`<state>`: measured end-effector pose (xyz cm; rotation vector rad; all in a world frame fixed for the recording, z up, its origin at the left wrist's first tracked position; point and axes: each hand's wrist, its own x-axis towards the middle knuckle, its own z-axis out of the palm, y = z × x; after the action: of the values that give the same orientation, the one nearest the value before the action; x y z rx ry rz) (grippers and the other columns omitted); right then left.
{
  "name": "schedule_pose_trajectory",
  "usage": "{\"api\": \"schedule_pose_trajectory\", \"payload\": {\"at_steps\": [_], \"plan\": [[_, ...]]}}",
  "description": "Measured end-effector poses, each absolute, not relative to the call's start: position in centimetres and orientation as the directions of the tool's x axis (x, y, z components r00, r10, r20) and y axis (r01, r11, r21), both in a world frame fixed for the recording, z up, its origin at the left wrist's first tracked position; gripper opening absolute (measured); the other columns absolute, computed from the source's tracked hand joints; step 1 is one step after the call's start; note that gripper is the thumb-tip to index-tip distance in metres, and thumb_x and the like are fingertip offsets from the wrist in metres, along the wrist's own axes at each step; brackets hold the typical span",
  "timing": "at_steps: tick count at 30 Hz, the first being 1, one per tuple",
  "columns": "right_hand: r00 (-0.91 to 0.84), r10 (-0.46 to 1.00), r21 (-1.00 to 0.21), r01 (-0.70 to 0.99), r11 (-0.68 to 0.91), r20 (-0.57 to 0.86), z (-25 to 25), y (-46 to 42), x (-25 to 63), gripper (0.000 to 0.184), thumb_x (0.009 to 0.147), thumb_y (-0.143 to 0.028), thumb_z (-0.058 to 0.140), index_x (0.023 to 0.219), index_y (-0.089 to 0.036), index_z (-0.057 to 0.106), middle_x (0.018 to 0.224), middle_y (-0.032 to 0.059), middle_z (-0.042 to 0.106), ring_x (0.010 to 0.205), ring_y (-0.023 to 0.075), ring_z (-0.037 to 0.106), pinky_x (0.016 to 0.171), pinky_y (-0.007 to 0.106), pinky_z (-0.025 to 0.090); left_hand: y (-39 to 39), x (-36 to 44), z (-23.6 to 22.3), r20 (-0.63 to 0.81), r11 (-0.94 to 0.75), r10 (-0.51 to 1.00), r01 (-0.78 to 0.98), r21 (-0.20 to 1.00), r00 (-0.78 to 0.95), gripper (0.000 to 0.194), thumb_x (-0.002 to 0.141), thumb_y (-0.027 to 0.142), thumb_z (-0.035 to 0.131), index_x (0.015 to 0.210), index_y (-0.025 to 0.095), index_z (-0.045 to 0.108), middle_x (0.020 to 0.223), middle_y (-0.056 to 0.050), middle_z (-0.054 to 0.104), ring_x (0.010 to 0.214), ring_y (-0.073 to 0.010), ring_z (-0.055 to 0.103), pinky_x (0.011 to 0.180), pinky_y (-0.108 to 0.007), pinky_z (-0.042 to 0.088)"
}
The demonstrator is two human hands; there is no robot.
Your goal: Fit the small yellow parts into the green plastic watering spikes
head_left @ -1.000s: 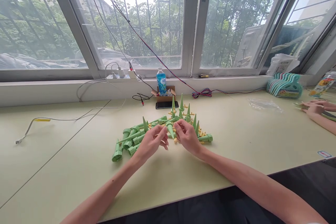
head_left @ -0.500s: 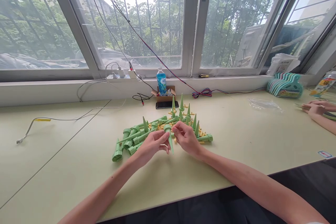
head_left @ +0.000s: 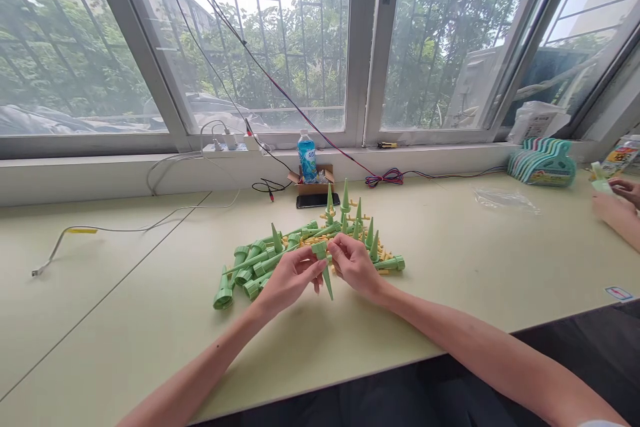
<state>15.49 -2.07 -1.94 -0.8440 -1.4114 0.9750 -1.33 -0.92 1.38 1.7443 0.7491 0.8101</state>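
My left hand (head_left: pixel 295 275) is closed round a green plastic watering spike (head_left: pixel 327 283), its wide collar up and its point tilted down toward me. Close against the spike's collar, the fingers of my right hand (head_left: pixel 356 265) are pinched together. Whatever sits in that pinch is hidden by the fingers. Just beyond both hands lies a heap of similar green spikes (head_left: pixel 260 265), some on their sides and several standing point up. Small yellow plastic pieces (head_left: pixel 384 255) are scattered among them.
Behind the heap are a phone (head_left: pixel 318 201) and a small cardboard box (head_left: pixel 325 188) with a blue bottle (head_left: pixel 307 159). A white cable (head_left: pixel 125 227) runs along the left. At right lie a plastic bag (head_left: pixel 506 200), teal hangers (head_left: pixel 543 163) and another person's hands (head_left: pixel 617 203).
The spike between my hands has tilted slightly, its point shifting down and right. The other person's hands at right have moved up and now have a pale green piece.
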Motion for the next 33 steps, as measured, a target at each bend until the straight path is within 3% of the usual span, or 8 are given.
{"api": "schedule_pose_trajectory", "payload": {"at_steps": [11,18,22,28,33], "plan": [[-0.105,0.937,-0.939,-0.125,0.321,0.334,-1.7,-2.0,15.4,0.035,0.093,-0.047,0.055,0.072,-0.021,0.044,0.047,-0.0099,0.033,0.038,0.0057,0.029,0.037,0.019,0.025,-0.5,-1.2,-0.2,0.348,-0.510,0.779,0.203,0.836,0.522,0.013,0.089,0.027,0.057,0.082,0.017,0.056,0.071,0.000,0.053,0.058,-0.0118,0.055,0.053,-0.025,0.051],[-0.133,0.939,-0.944,-0.137,0.299,0.317,-1.3,-2.3,15.5,0.035,0.093,-0.047,0.055,0.072,-0.021,0.045,0.046,-0.0097,0.035,0.038,0.0058,0.029,0.036,0.020,0.026,-0.6,-1.7,0.0,0.504,-0.722,0.667,0.308,0.620,0.549,0.015,0.094,0.026,0.049,0.082,0.018,0.055,0.081,-0.002,0.051,0.065,-0.0115,0.055,0.054,-0.022,0.049],[-0.123,0.939,-0.944,-0.117,0.308,0.321,-1.3,-2.3,15.4,0.035,0.093,-0.048,0.054,0.072,-0.021,0.045,0.047,-0.0094,0.034,0.038,0.0062,0.030,0.037,0.020,0.027,-0.6,-1.9,0.2,0.561,-0.776,0.614,0.295,0.558,0.555,0.012,0.095,0.023,0.046,0.094,0.019,0.058,0.088,-0.004,0.053,0.066,-0.0113,0.057,0.057,-0.023,0.051],[-0.069,0.915,-0.918,-0.040,0.395,0.397,-1.6,-2.1,15.3,0.034,0.095,-0.048,0.052,0.075,-0.020,0.048,0.050,-0.0080,0.035,0.042,0.0072,0.031,0.040,0.021,0.028,-0.6,-1.3,0.3,0.470,-0.625,0.756,0.290,0.725,0.456,0.013,0.089,0.026,0.056,0.101,0.021,0.057,0.101,-0.005,0.054,0.073,-0.0132,0.061,0.056,-0.025,0.056],[-0.039,0.884,-0.884,0.025,0.467,0.466,-1.6,-2.1,15.5,0.034,0.095,-0.048,0.050,0.077,-0.020,0.048,0.053,-0.0071,0.036,0.044,0.0077,0.030,0.042,0.022,0.027,-0.6,-1.0,0.8,0.264,-0.336,0.875,0.115,0.935,0.407,0.025,0.084,0.037,0.065,0.091,0.020,0.048,0.090,-0.001,0.053,0.065,-0.0126,0.062,0.055,-0.029,0.058]]}}
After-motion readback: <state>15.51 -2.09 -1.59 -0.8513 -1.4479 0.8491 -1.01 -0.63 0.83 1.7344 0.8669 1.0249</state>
